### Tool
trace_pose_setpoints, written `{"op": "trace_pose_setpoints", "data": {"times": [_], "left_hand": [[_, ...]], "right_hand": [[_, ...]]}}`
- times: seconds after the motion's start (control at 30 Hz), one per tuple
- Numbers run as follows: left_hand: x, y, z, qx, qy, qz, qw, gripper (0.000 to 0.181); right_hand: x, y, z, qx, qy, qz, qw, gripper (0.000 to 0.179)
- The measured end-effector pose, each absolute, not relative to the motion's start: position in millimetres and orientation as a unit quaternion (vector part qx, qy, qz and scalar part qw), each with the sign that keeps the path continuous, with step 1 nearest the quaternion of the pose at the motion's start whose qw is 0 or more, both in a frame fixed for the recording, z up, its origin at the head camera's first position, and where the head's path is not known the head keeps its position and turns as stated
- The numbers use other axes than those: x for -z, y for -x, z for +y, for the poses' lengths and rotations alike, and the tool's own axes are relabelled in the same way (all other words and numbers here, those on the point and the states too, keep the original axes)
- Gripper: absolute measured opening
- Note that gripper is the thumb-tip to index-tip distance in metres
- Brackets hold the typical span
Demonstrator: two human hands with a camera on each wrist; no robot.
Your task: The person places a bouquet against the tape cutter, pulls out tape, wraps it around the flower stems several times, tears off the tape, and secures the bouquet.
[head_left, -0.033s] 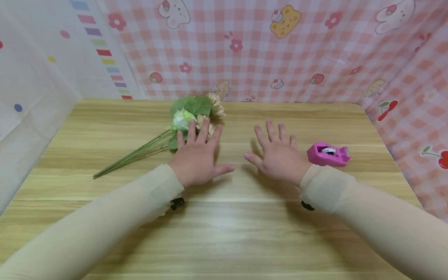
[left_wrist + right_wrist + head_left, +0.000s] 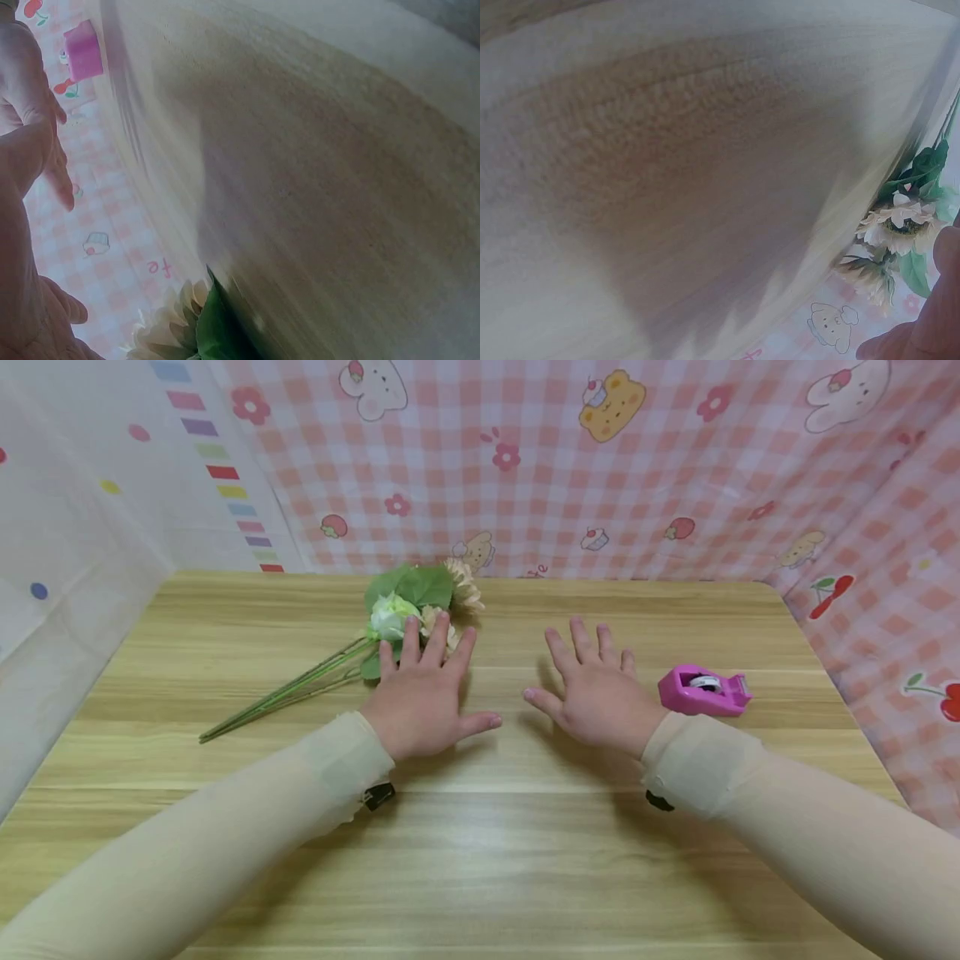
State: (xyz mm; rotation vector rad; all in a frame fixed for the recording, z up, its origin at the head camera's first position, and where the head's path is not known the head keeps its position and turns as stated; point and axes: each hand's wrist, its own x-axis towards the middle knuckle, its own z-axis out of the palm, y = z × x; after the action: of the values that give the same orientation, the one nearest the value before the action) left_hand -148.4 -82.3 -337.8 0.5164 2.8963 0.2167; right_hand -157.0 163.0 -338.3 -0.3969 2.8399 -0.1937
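Observation:
My left hand (image 2: pixel 420 706) is spread palm down with straight fingers above the wood-grain table, holding nothing. Its fingertips overlap the near side of a bunch of artificial flowers (image 2: pixel 393 617) in the head view; whether they touch cannot be told. The bunch has a pale green-white bloom, cream flowers (image 2: pixel 904 225), green leaves (image 2: pixel 221 326) and long stems (image 2: pixel 285 692) pointing to the near left. My right hand (image 2: pixel 607 697) is likewise spread and bare, its thumb toward the left hand. Just right of it stands a pink tape dispenser (image 2: pixel 703 691) with a white roll inside.
The wooden table (image 2: pixel 480 860) reaches back to a pink checked cloth (image 2: pixel 450 452) with cartoon prints. A white dotted cloth (image 2: pixel 75 518) hangs at the left, and the checked cloth continues along the right edge. Both forearms wear cream sleeves (image 2: pixel 247 827).

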Motion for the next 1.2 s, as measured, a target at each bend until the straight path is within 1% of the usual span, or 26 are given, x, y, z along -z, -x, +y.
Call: {"op": "trace_pose_setpoints", "data": {"times": [0.43,0.63,0.9,1.07,1.2], "left_hand": [[333,144,-87,-0.074,-0.177,0.977,0.093,0.115],[330,143,-89,-0.069,-0.179,0.977,0.091,0.115],[333,139,-94,-0.072,-0.186,0.976,0.081,0.114],[333,137,-98,-0.073,-0.184,0.977,0.081,0.113],[332,134,-99,-0.074,-0.184,0.977,0.082,0.113]], "right_hand": [[336,153,160,0.066,0.142,0.979,0.13,0.093],[326,153,170,0.082,0.155,0.976,0.128,0.092],[309,167,216,0.048,0.158,0.975,0.145,0.092],[307,174,256,0.0,0.153,0.976,0.156,0.1],[311,178,284,0.003,0.166,0.972,0.164,0.106]]}}
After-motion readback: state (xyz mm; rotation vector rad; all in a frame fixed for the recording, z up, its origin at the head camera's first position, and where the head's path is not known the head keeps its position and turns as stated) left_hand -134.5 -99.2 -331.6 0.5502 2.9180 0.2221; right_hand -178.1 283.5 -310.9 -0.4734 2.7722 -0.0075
